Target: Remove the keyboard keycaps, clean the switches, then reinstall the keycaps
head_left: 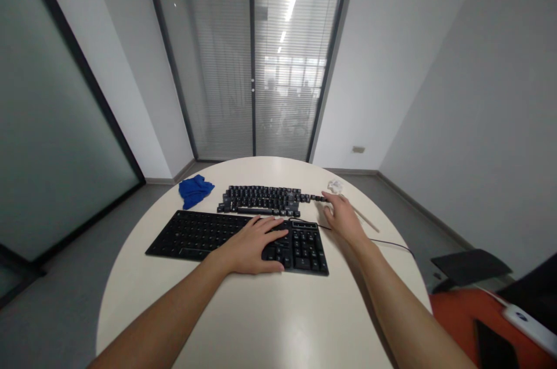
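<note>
A black keyboard lies on the round white table. Its left part has no keycaps on it, while the number pad at its right end still carries its caps. My left hand rests flat across the keyboard right of centre, fingers spread. Behind the keyboard, loose black keycaps are laid out in rows. At the right end of these rows is my right hand, its index finger reaching to the last small caps and its thumb apart from it. Whether the fingertip touches a cap is too small to tell.
A crumpled blue cloth lies at the table's back left. White crumpled tissue and a thin stick lie beyond my right hand. A black cable runs off the right edge. An orange chair stands at the right.
</note>
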A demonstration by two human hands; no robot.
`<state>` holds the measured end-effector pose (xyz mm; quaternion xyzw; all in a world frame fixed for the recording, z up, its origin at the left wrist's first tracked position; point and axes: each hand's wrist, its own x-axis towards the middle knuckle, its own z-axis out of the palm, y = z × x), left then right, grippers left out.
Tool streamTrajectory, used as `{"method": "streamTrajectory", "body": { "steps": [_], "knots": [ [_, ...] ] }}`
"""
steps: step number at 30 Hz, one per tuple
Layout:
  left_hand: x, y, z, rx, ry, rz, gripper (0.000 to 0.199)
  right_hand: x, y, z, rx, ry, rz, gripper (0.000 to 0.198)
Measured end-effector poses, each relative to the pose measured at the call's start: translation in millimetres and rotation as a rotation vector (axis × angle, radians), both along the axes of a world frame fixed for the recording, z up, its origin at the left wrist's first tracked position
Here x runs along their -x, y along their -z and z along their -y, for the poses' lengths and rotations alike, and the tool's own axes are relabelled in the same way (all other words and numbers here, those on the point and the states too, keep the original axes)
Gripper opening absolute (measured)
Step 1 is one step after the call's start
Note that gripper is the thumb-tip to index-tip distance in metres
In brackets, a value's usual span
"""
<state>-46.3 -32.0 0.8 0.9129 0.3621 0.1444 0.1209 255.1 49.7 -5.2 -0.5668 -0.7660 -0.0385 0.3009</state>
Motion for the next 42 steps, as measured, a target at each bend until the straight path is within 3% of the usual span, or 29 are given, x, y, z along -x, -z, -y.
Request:
{"method": "streamTrajectory", "body": {
  "steps": [9,18,36,42],
  "knots": [
    [1,-0.7,1,-0.007,0.000,-0.010,0.080,7,31,-13,-0.051,0.080,0.186,0.055],
    [2,-4.0,2,-0.007,0.001,-0.022,0.080,13,25,-28,0.078,0.074,0.322,0.072],
    [-2,-3.0,0,0.004,-0.012,-0.031,0.082,9,22,-31,0.002,0.070,0.247,0.026],
    [-3,-2.1,-1,-0.002,-0.009,-0.035,0.082,6,9,-23,-0.025,0.062,0.176,0.018]
  ]
}}
